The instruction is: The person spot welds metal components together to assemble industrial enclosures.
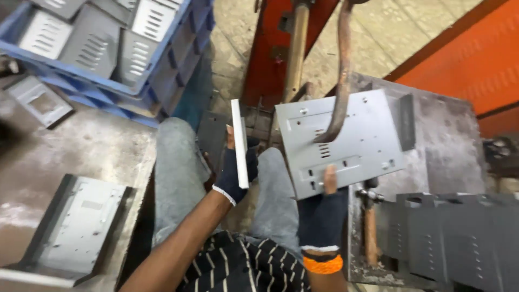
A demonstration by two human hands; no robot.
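The right hand [323,208], in a dark fingerless glove, is pinching the near edge of a grey sheet-metal panel [346,141] with slots and small holes, its grip clamped on that edge with the thumb on top. The panel is lying flat under a curved, rusty welding arm [340,75] whose tip is touching its face, above the scuffed steel desk [448,146] of the machine. The left hand [236,170], gloved likewise, is holding a second grey panel [239,141] upright and edge-on, fingers closed around its lower part, just left of the flat one.

By the look of it, the step in hand is positioning the flat panel beneath the arm's tip; the next move calls for keeping it level and steady.

A blue plastic crate [178,59] at upper left is holding a heap of grey louvred metal parts [97,38]. A folded grey bracket [81,227] is lying on the desk at lower left, and a hammer [370,216] is resting beside dark perforated panels [459,238] at lower right.
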